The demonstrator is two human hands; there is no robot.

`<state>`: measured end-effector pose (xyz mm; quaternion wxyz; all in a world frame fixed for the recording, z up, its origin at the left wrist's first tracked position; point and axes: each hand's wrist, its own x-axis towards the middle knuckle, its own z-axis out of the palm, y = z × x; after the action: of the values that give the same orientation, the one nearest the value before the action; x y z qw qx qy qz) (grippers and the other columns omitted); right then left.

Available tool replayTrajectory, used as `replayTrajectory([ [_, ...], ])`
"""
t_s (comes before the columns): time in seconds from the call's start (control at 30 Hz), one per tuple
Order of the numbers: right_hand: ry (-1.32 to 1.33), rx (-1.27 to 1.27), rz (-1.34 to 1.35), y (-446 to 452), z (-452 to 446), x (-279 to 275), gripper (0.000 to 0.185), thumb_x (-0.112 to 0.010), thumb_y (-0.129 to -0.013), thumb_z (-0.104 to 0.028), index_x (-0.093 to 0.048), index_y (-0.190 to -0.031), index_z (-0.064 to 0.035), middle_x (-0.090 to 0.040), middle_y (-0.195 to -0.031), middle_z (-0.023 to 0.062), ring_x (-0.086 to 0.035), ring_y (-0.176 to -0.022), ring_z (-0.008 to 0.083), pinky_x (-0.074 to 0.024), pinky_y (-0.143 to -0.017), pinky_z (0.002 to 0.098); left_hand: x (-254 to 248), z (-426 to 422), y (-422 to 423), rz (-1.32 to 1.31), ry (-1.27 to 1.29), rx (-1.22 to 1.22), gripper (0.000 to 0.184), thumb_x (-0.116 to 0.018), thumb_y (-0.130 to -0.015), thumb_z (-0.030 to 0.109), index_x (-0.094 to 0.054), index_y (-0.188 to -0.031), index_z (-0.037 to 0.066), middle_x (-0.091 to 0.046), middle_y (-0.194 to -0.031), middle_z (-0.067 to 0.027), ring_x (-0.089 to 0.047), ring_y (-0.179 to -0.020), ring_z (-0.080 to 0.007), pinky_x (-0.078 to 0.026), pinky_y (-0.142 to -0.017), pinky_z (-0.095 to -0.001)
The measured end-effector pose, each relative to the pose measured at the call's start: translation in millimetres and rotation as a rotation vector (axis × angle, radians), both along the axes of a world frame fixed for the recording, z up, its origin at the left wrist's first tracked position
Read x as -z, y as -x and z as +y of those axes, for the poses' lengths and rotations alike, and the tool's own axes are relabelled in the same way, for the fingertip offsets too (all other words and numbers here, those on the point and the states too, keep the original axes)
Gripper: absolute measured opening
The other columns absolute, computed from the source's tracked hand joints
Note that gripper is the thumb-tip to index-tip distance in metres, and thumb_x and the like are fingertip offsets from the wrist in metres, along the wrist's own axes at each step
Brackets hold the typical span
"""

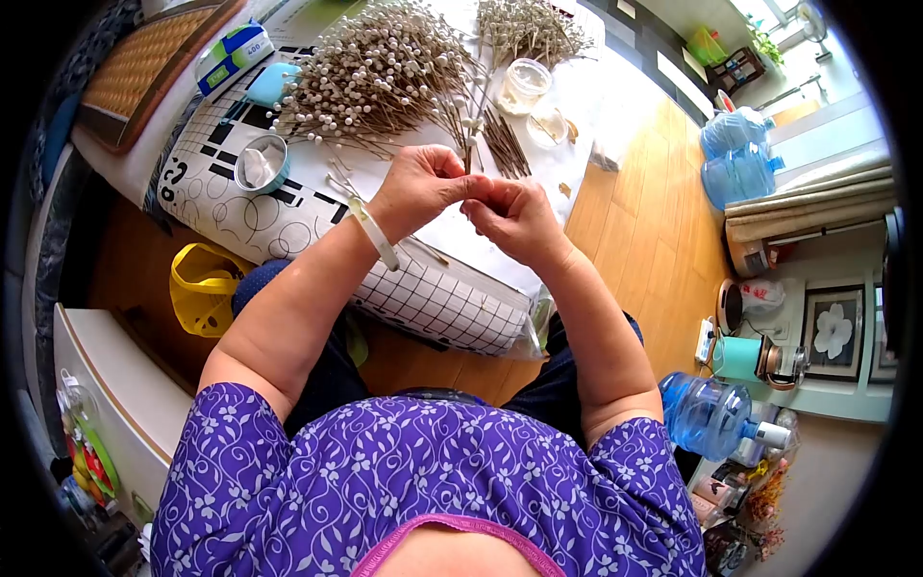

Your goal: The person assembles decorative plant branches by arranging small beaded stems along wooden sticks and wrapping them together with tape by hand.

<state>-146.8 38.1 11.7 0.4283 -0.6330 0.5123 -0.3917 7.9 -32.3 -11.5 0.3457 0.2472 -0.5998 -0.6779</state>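
Observation:
My left hand (423,183), with a pale bangle at its wrist, is closed in a pinch around brown stems (468,157) topped with white buds. Touching it at the fingertips, my right hand (519,219) is closed too; what lies between its fingers is too small to make out. Beyond my hands a large heap of white-budded stems (375,72) lies on the white-covered table (577,101). Bare brown sticks (505,142) lie just past my right hand, near a clear round tub (526,82) and its lid (547,125).
A blue bowl with white material (261,163) stands left of my hands. Farther back are a tissue pack (234,58) and another stem heap (532,34). A yellow bag (204,288) is below the table's left side. Blue water bottles (735,178) stand at the right.

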Motion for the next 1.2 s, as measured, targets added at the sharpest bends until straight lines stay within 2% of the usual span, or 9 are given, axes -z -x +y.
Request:
replayTrajectory([
  [0.13, 0.012, 0.035, 0.097, 3.3, 1.6, -4.5, 0.010, -0.055, -0.079, -0.008, -0.062, -0.077, -0.0001, -0.053, -0.058, -0.0016, -0.050, -0.052, 0.0043, -0.0415, -0.048, 0.0182, -12.8, 8.2, 5.8, -0.001, -0.003, 0.023, 0.017, -0.061, -0.081, 0.013, -0.061, -0.084, -0.003, -0.062, -0.075, -0.0040, -0.055, -0.070, -0.0078, -0.046, -0.065, -0.0210],
  [0.2, -0.030, 0.065, 0.008, 5.6, 1.6, -1.4, 0.011, -0.058, -0.075, -0.009, -0.059, -0.073, 0.0019, -0.049, -0.051, -0.0011, -0.040, -0.047, 0.0044, -0.0345, -0.043, 0.0221, -9.8, 7.9, 5.9, 0.021, 0.007, 0.037, 0.019, -0.057, -0.083, 0.014, -0.061, -0.086, -0.004, -0.062, -0.076, -0.0043, -0.055, -0.072, -0.0086, -0.046, -0.067, -0.0217],
  [0.33, -0.150, 0.081, -0.091, 2.2, 6.5, -12.7, 0.012, -0.058, -0.075, -0.009, -0.060, -0.071, 0.0019, -0.050, -0.051, 0.0007, -0.041, -0.046, 0.0050, -0.0351, -0.043, 0.0219, -12.2, 6.7, 1.6, 0.016, 0.011, -0.010, 0.014, -0.060, -0.081, 0.011, -0.062, -0.082, -0.003, -0.062, -0.076, -0.0044, -0.056, -0.069, -0.0087, -0.047, -0.065, -0.0215],
  [0.43, -0.178, 0.095, -0.147, 2.0, 8.0, -11.3, 0.011, -0.058, -0.078, -0.008, -0.060, -0.073, 0.0010, -0.053, -0.057, -0.0012, -0.050, -0.051, 0.0043, -0.0414, -0.047, 0.0186, -11.3, 5.4, 1.5, 0.054, 0.012, -0.019, 0.011, -0.062, -0.079, 0.010, -0.062, -0.081, -0.001, -0.063, -0.076, -0.0044, -0.057, -0.068, -0.0086, -0.047, -0.064, -0.0215],
  [0.6, 0.198, 0.046, 0.232, 5.8, 7.9, -10.3, 0.011, -0.058, -0.078, -0.008, -0.060, -0.074, 0.0015, -0.054, -0.057, -0.0014, -0.049, -0.051, 0.0041, -0.0407, -0.047, 0.0190, -4.4, 5.9, 7.4, 0.099, 0.004, -0.010, 0.012, -0.062, -0.079, 0.010, -0.062, -0.084, -0.001, -0.063, -0.076, -0.0046, -0.058, -0.070, -0.0090, -0.048, -0.067, -0.0221],
  [0.73, 0.202, 0.068, 0.213, 7.9, 5.6, -2.3, 0.015, -0.059, -0.076, -0.011, -0.058, -0.069, 0.0024, -0.053, -0.053, 0.0045, -0.046, -0.046, 0.0076, -0.0387, -0.045, 0.0235, -5.6, 10.3, 12.0, 0.131, -0.066, -0.032, 0.014, -0.060, -0.081, 0.010, -0.062, -0.087, -0.001, -0.063, -0.077, -0.0055, -0.058, -0.072, -0.0100, -0.047, -0.069, -0.0226],
  [0.9, -0.159, 0.046, -0.041, 9.0, 9.8, -9.1, 0.012, -0.061, -0.079, -0.012, -0.063, -0.077, -0.0007, -0.055, -0.058, -0.0015, -0.052, -0.052, 0.0039, -0.0420, -0.047, 0.0180, -7.8, 3.6, 4.2, 0.020, -0.027, 0.044, 0.012, -0.061, -0.080, 0.010, -0.062, -0.083, -0.001, -0.063, -0.072, -0.0048, -0.057, -0.066, -0.0092, -0.047, -0.062, -0.0221],
  [1.03, -0.176, 0.044, -0.038, 5.4, 10.9, -6.4, 0.011, -0.059, -0.080, -0.011, -0.062, -0.078, -0.0006, -0.056, -0.059, -0.0007, -0.052, -0.053, 0.0039, -0.0424, -0.048, 0.0179, -7.2, 4.3, 4.9, 0.041, -0.057, 0.079, 0.012, -0.062, -0.079, 0.011, -0.060, -0.077, -0.001, -0.062, -0.070, -0.0040, -0.057, -0.063, -0.0091, -0.047, -0.059, -0.0221],
  [1.2, 0.093, 0.052, 0.093, 6.3, 9.8, 4.1, 0.013, -0.056, -0.080, -0.011, -0.062, -0.076, -0.0002, -0.056, -0.055, 0.0021, -0.052, -0.049, 0.0074, -0.0406, -0.045, 0.0228, -8.6, 7.5, 7.9, 0.050, -0.070, 0.072, 0.013, -0.062, -0.079, 0.012, -0.060, -0.077, -0.001, -0.062, -0.075, -0.0045, -0.057, -0.069, -0.0087, -0.047, -0.063, -0.0211],
])
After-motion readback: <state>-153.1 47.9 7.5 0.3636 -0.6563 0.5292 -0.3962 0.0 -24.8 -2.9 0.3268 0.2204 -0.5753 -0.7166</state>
